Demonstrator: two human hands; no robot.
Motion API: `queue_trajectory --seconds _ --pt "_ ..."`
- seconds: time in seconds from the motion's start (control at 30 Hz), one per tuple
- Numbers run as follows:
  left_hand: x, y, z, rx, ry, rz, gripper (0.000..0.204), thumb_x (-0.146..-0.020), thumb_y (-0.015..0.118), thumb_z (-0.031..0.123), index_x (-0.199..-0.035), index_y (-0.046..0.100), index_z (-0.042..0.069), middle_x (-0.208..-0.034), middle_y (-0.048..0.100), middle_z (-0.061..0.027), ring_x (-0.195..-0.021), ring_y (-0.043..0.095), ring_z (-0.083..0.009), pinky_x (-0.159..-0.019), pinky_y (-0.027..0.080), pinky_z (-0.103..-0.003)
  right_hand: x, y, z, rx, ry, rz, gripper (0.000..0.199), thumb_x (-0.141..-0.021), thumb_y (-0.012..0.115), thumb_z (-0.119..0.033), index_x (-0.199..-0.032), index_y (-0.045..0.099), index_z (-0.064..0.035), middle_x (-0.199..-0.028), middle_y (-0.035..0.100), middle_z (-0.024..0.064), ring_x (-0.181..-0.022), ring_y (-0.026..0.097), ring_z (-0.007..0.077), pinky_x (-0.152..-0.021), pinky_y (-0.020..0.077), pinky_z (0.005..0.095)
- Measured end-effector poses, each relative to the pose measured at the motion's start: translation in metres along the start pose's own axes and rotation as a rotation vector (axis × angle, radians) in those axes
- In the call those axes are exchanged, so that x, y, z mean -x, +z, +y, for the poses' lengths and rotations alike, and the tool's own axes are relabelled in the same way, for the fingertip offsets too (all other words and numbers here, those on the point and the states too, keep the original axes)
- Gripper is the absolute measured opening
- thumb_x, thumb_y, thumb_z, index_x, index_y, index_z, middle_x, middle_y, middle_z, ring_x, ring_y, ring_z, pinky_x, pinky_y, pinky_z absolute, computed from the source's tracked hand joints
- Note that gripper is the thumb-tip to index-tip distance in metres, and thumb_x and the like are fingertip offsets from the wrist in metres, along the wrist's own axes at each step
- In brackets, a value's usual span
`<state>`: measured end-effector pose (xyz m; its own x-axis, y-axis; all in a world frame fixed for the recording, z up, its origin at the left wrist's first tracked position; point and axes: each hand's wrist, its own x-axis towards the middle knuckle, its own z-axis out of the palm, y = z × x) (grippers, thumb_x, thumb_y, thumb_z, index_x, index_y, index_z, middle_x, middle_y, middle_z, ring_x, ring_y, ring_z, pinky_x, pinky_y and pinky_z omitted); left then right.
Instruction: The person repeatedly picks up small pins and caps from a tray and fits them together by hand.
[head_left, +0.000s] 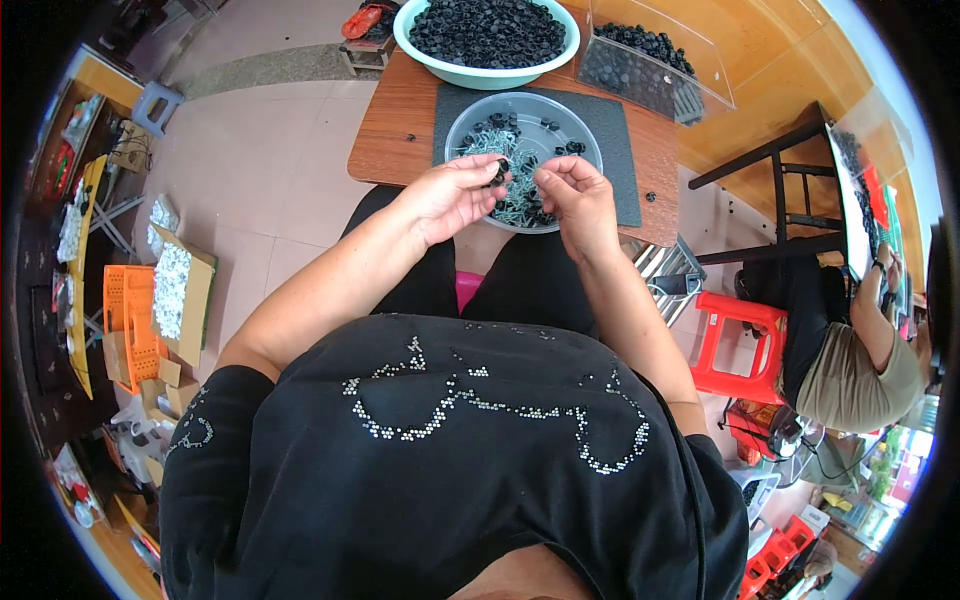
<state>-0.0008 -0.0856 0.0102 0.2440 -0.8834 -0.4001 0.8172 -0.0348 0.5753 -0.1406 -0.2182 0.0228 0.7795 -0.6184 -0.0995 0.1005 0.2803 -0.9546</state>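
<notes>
My left hand [450,195] pinches a small black round part [497,176] between thumb and fingers, just above the near edge of a clear shallow dish [560,115]. My right hand [575,195] is beside it, fingers curled on a thin silvery metal piece too small to make out. The dish holds a pile of thin metal pieces [510,160] and a few black parts. It rests on a dark grey mat [615,130] on a small wooden table [395,120].
A pale green bowl [487,72] full of black parts stands behind the dish. A clear bin [650,60] with more black parts is at the back right. Another person [850,350] sits to the right near a red stool [735,340]. Boxes and an orange crate [130,320] lie left.
</notes>
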Motion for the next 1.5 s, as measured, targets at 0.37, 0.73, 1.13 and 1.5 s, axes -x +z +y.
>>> queue_trajectory --seconds 0.37,0.73,1.13,1.5 --pt "0.013 0.009 -0.007 0.085 0.035 -0.088 0.021 -0.090 0.057 0.014 -0.109 0.054 0.007 -0.096 0.061 -0.0051 -0.081 0.059 -0.0137 -0.070 0.050 -0.022 0.022 0.018 -0.007 0.442 -0.314 -0.029 0.005 -0.081 0.063 -0.002 -0.085 0.062 0.0012 -0.076 0.063 0.0040 -0.069 0.059 0.0097 -0.060 0.0473 0.0234" --pt "0.013 0.004 -0.007 0.009 0.086 -0.082 0.015 -0.091 0.056 0.017 -0.102 0.055 0.006 -0.093 0.061 -0.0067 -0.079 0.059 -0.0125 -0.070 0.051 -0.021 0.020 0.009 -0.009 0.687 -0.408 -0.031 0.005 -0.080 0.063 -0.004 -0.084 0.063 -0.0014 -0.076 0.063 0.0075 -0.069 0.061 0.0136 -0.061 0.0469 0.0274" --pt "0.001 -0.023 -0.005 -0.158 0.089 0.268 0.028 -0.090 0.056 0.010 -0.115 0.050 -0.001 -0.093 0.061 -0.0110 -0.078 0.060 -0.0135 -0.068 0.052 -0.021 -0.012 -0.046 0.020 1.058 -0.522 0.054 0.009 -0.076 0.058 -0.004 -0.082 0.063 -0.0008 -0.080 0.063 0.0166 -0.076 0.062 0.0312 -0.071 0.0495 0.0369" --pt "0.009 -0.011 -0.013 -0.140 -0.007 0.173 0.018 -0.089 0.057 0.011 -0.105 0.058 0.002 -0.090 0.062 -0.0077 -0.078 0.061 -0.0141 -0.069 0.051 -0.022 -0.003 -0.023 0.020 1.422 -0.377 -0.124 0.019 -0.070 0.070 -0.019 -0.077 0.063 -0.0031 -0.082 0.060 0.0144 -0.085 0.059 0.0321 -0.073 0.0486 0.0411"
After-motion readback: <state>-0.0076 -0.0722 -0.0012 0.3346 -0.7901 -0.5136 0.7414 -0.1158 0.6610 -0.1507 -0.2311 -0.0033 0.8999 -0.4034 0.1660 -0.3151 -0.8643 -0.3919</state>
